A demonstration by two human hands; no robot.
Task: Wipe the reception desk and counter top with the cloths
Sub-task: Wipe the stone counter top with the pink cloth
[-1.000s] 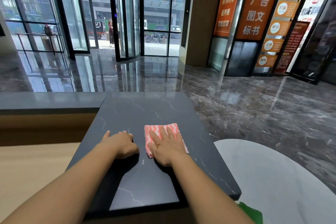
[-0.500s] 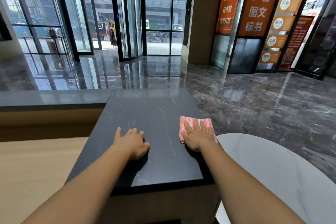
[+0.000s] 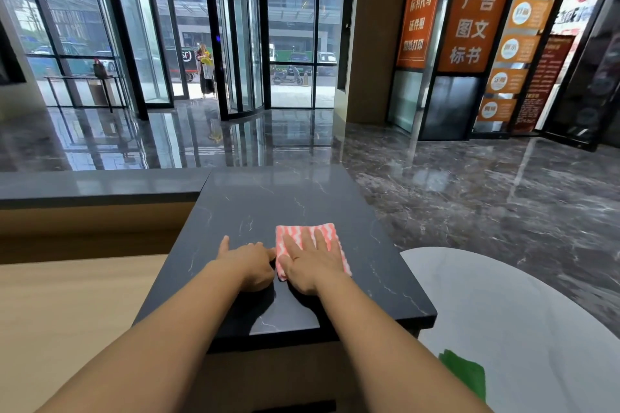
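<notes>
Pink striped cloth lies flat on the dark stone worktop under the right hand, fingers straight and spread, the left hand rests loose and empty just beside it, so it looks best to press evenly and slide in rows to every edge.

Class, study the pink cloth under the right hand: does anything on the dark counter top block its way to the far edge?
Nothing visible lies between the cloth and the far edge of the counter top. Only the left hand rests close beside the cloth's left side, blocking a leftward sweep.
</notes>
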